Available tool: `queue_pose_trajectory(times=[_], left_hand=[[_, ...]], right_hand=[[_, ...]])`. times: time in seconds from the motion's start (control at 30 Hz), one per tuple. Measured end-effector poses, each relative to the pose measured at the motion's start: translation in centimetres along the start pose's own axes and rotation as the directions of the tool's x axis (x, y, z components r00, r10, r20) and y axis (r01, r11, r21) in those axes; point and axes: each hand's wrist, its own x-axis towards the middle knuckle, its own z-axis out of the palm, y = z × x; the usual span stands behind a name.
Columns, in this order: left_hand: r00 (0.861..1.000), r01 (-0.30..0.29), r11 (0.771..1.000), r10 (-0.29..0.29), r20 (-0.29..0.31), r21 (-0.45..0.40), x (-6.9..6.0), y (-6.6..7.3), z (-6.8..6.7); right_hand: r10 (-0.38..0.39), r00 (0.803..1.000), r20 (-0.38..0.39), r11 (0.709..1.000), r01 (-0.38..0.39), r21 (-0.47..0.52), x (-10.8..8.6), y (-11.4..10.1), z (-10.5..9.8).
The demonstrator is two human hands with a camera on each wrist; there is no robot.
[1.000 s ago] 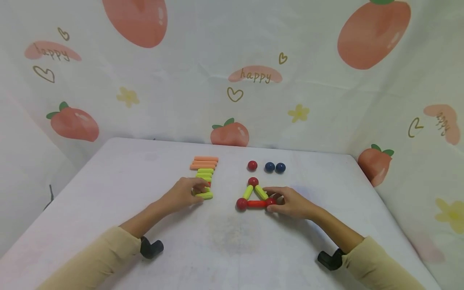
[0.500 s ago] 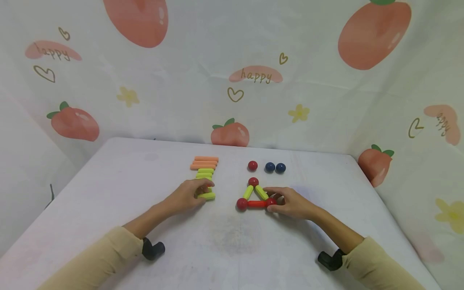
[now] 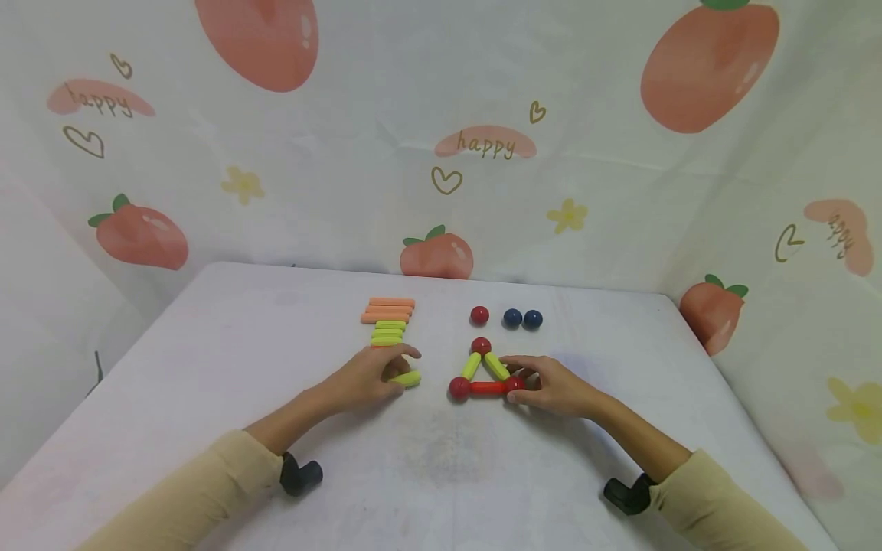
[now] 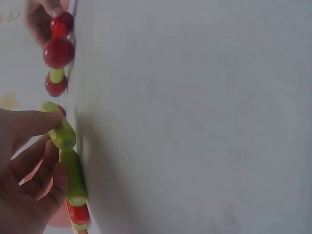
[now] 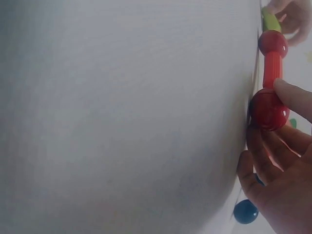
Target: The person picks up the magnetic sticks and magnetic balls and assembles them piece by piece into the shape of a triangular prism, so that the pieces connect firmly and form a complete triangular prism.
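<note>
Thumb and fingers of my left hand (image 3: 365,380) pinch a yellow-green magnetic rod (image 3: 409,379). In the left wrist view this rod (image 4: 64,135) tilts above another yellow-green rod (image 4: 74,178). To its right lies a triangle of three red balls joined by a red rod (image 3: 488,388) and two yellow-green rods (image 3: 472,366). My right hand (image 3: 556,387) holds the triangle's right corner ball (image 3: 514,385) between thumb and fingers. The right wrist view shows the thumb at the joint of that ball (image 5: 269,109) and the red rod. The left corner ball (image 3: 459,388) is untouched.
Behind my left hand several yellow-green rods (image 3: 388,334) and orange rods (image 3: 389,309) lie in a column, partly hidden. A loose red ball (image 3: 479,315) and two blue balls (image 3: 513,318) sit beyond the triangle. A patterned cloth (image 3: 331,191) hangs behind the white table (image 3: 289,306).
My left hand has drawn the yellow-green rod away from the column, to the right and slightly nearer me. The right hand and the triangle have stayed in place.
</note>
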Motion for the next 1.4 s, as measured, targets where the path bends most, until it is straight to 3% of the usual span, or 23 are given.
queue_pose_trajectory(times=[0.2,0.37,0.47,0.53,0.63,0.83,1.0,1.13,1.23,1.4], left_hand=[[0.993,0.005,0.988,-0.023,-0.116,-0.153,2.2,1.5,0.4],[0.977,-0.020,0.954,-0.044,-0.207,-0.298,5.1,2.7,1.2],[0.972,-0.032,0.931,-0.056,-0.228,-0.363,6.9,3.4,1.8],[0.970,-0.037,0.922,-0.059,-0.234,-0.385,8.0,3.9,2.3],[0.969,-0.046,0.927,-0.049,-0.241,-0.373,9.4,4.6,2.9],[0.968,-0.054,0.936,-0.037,-0.249,-0.349,10.9,5.0,3.8],[0.974,-0.009,0.931,-0.075,-0.214,-0.366,10.8,4.5,4.1],[0.978,0.009,0.931,-0.084,-0.189,-0.365,9.9,3.8,3.2],[0.978,0.032,0.931,-0.104,-0.179,-0.363,8.4,3.1,2.0],[0.974,0.057,0.951,-0.120,-0.193,-0.303,5.0,1.2,0.0]], right_hand=[[0.000,1.000,-0.002,1.000,0.000,-0.001,0.0,0.0,-0.1],[0.009,1.000,0.004,1.000,-0.009,0.005,0.1,0.0,-0.1],[0.003,1.000,0.007,1.000,-0.003,0.004,0.1,0.1,-0.1],[-0.005,1.000,0.009,1.000,0.005,0.004,0.1,0.1,-0.1],[-0.016,1.000,0.014,1.000,0.016,0.007,0.1,0.3,0.0],[-0.034,0.999,0.016,0.999,0.034,0.013,0.1,0.4,-0.1],[-0.033,0.999,0.010,0.999,0.033,0.004,0.1,0.5,-0.1],[-0.026,1.000,0.008,1.000,0.026,0.000,0.1,0.5,-0.1],[-0.018,1.000,0.011,1.000,0.018,-0.002,0.1,0.5,-0.1],[-0.010,1.000,0.012,1.000,0.010,-0.005,0.0,0.4,-0.1]])
